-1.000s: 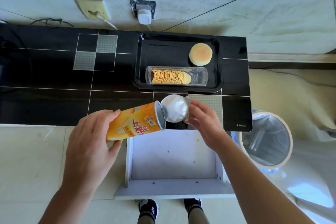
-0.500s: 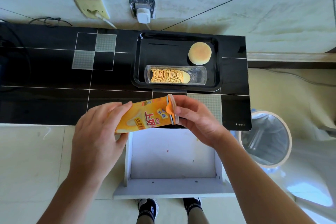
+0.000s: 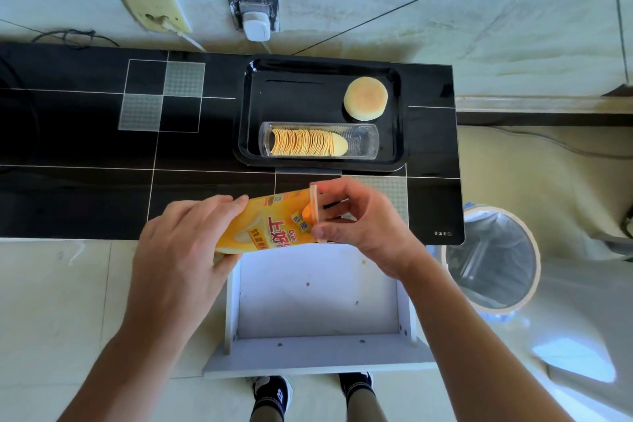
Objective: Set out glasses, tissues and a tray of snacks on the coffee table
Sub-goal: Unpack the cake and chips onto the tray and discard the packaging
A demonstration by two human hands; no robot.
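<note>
A glossy black tabletop (image 3: 85, 147) stands against a pale wall, tray (image 3: 246, 113) near its right edge, while left hand (image 3: 181, 250) and right hand (image 3: 363, 226) grip a yellow can (image 3: 270, 229) above its front edge.

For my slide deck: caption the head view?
Both hands cap a yellow chip can beside the snack tray.

The counter (image 3: 85, 147) is glossy black, glass-like, with a few frosted grey squares. On it, the black tray (image 3: 397, 147) looks like shiny plastic. The chip holder (image 3: 363, 140) in the tray is clear ribbed plastic. The yellow can (image 3: 270, 226) has a smooth printed paper-like wrap and a translucent plastic lid (image 3: 314, 212). The bun (image 3: 365, 98) looks matt. The drawer (image 3: 318, 298) is matt white board.
</note>
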